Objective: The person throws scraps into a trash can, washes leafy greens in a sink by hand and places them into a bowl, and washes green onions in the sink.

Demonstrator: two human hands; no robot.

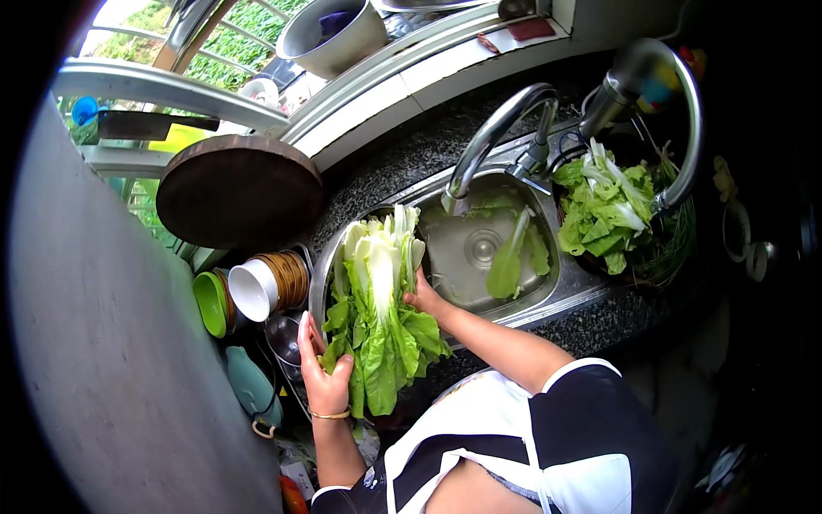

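A thick bunch of leafy lettuce [381, 291], pale stems pointing away and green leaves toward me, lies between my two hands over a metal basin [319, 278] left of the sink. My left hand [325, 373] cups its near left side, fingers fairly straight and thumb against the leaves. At the right side of the bunch, my right hand [424, 298] curls against it; some of its fingers are hidden behind the leaves. Beside that hand is the steel sink [445, 274], where a few loose leaves [509, 265] lie around the drain.
A chrome faucet [492, 141] arches over the sink. More greens [612, 210] are heaped to the right, beneath a second curved metal pipe [692, 128]. On the left are a round wooden chopping board [240, 190], a cleaver [150, 126], stacked bowls [254, 289] and a dark ladle [285, 337].
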